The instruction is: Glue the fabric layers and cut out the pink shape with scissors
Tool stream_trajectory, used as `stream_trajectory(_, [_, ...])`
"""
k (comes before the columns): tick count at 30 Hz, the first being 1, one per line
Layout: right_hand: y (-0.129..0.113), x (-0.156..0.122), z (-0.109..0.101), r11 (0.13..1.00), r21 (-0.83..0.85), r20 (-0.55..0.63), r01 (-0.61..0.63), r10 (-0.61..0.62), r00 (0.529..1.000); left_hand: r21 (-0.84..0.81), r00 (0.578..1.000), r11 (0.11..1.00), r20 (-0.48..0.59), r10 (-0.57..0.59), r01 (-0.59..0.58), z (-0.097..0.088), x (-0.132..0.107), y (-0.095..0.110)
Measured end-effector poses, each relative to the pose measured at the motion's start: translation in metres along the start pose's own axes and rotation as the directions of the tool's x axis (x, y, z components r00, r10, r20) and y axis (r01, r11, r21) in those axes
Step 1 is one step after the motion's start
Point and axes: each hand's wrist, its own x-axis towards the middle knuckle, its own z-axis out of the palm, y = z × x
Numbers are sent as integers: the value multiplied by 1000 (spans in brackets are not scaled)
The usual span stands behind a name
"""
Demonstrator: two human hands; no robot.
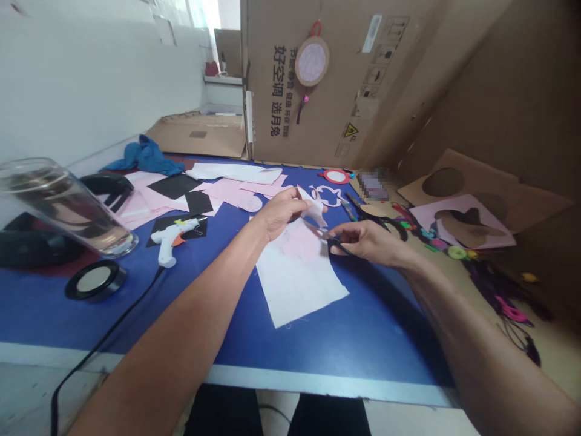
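My left hand (284, 212) pinches a small pale piece of cloth (313, 208) with curved edges, holding it up above the table. Close by on the right, my right hand (363, 242) is closed around a thin dark-handled tool (339, 244). Its light metal tip points at the pale piece; whether they touch I cannot tell. Beneath both hands a white cloth sheet (295, 287) lies on the blue table, with a pink patch (302, 242) on it. Just beyond the hands rests a pale cut-out outline (330, 195).
At left stand a glass of water (91, 212), a black roll (95, 280) and a white glue gun (169, 242) with its cord. Pink sheets (227, 191) and black squares (172, 185) lie behind. Dark-handled scissors (393, 225) and cardboard pieces (454, 175) lie right. Cardboard walls (318, 133) rise behind.
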Motion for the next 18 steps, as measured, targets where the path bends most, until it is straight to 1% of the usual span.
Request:
stream_trajectory(2, [-1,-1,-1,1000,-7,-1,-6,6,1000,-5,1000,1000,-6,3,-3,-1,1,0])
stream_trajectory(7, [-1,-1,-2,1000,-22,-2,-15,15,1000,4,998,999,-61,33,-32,-2,2,0])
stream_trajectory(10, [-2,-1,-1,1000,-11,16,-13,13,1000,16,998,999,-47,36,-35,-1,2,0])
stream_trajectory(15, [-5,0,1,1000,-3,8,-17,17,1000,31,999,999,-35,37,-36,2,1,0])
stream_trajectory(18, [-4,0,0,999,-28,16,-19,20,1000,46,997,998,-60,50,-47,-1,4,1])
